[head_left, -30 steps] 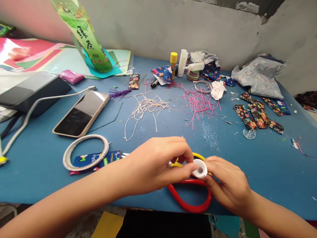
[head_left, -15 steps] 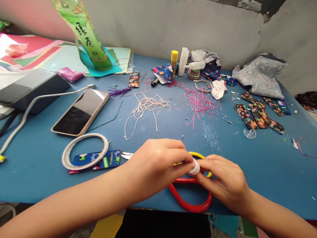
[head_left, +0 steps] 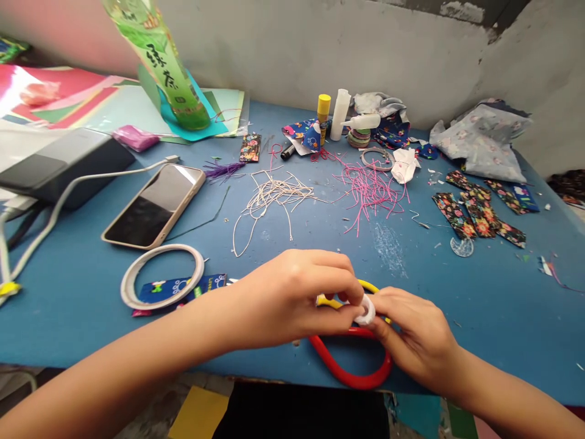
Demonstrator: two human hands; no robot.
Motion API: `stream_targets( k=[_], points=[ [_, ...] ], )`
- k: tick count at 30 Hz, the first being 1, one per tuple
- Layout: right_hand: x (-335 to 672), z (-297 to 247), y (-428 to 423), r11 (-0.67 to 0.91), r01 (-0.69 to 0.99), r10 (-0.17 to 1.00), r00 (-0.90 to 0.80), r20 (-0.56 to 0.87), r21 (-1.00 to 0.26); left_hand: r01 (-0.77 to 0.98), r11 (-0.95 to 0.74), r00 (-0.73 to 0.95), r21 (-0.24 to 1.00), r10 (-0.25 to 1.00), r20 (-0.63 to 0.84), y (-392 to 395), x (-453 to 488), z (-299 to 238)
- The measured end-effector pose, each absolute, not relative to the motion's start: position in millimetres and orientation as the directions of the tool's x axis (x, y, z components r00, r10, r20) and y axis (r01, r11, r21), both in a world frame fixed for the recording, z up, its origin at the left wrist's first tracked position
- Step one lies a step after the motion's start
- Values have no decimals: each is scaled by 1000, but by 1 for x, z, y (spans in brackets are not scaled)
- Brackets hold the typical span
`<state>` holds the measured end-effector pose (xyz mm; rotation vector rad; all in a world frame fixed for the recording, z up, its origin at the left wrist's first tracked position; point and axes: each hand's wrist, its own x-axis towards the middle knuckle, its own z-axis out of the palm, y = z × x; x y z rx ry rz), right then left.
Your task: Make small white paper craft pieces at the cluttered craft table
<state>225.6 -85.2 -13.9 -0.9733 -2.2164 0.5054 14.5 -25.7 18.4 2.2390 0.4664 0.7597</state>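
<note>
Both my hands meet over the front edge of the blue table. My left hand and my right hand both pinch a small white tape roll between their fingertips. Under the hands lie scissors with a red handle loop and a yellow one, partly covered. Neither hand touches the scissors that I can see.
A large white tape ring lies on blue printed fabric at the left, with a phone behind it. Cream threads and pink threads lie mid-table. Floral fabric strips, glue bottles and a green bottle stand farther back.
The small white roll has been turned between my fingers, from showing its open hole to being mostly covered. My hands stayed in the same spot above the scissors.
</note>
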Motion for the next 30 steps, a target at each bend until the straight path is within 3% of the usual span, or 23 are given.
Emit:
stream_targets(
  k=[16,30],
  points=[
    [226,-10,-85,667,521,745,-494,448,-533,24,-550,704,835,602,377,-29,14,19],
    [227,-10,-85,675,510,736,-511,444,-533,80,-298,703,951,693,158,-32,16,20]
  ],
)
